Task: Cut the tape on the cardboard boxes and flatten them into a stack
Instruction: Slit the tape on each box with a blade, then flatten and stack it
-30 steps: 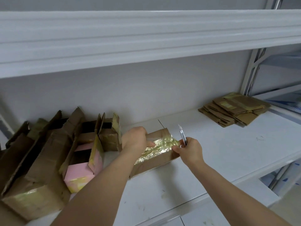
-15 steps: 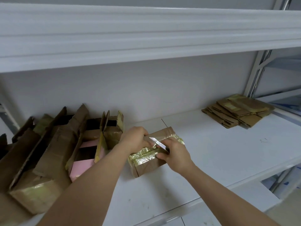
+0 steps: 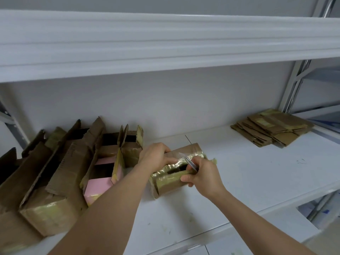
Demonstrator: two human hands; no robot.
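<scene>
Box top now slit open, dark gap showing, knife drawn nearer

box brown | tape yellowish, glossy | shelf white | knife perhaps silver

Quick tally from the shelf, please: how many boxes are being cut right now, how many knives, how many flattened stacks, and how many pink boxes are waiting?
Box being cut, gripped by the left hand: 1
Knife, held in the right hand: 1
Flattened stack at the right of the shelf: 1
Pink box: 1
Total: 4
The brown boxes crowded at the left overlap too much to count.
</scene>
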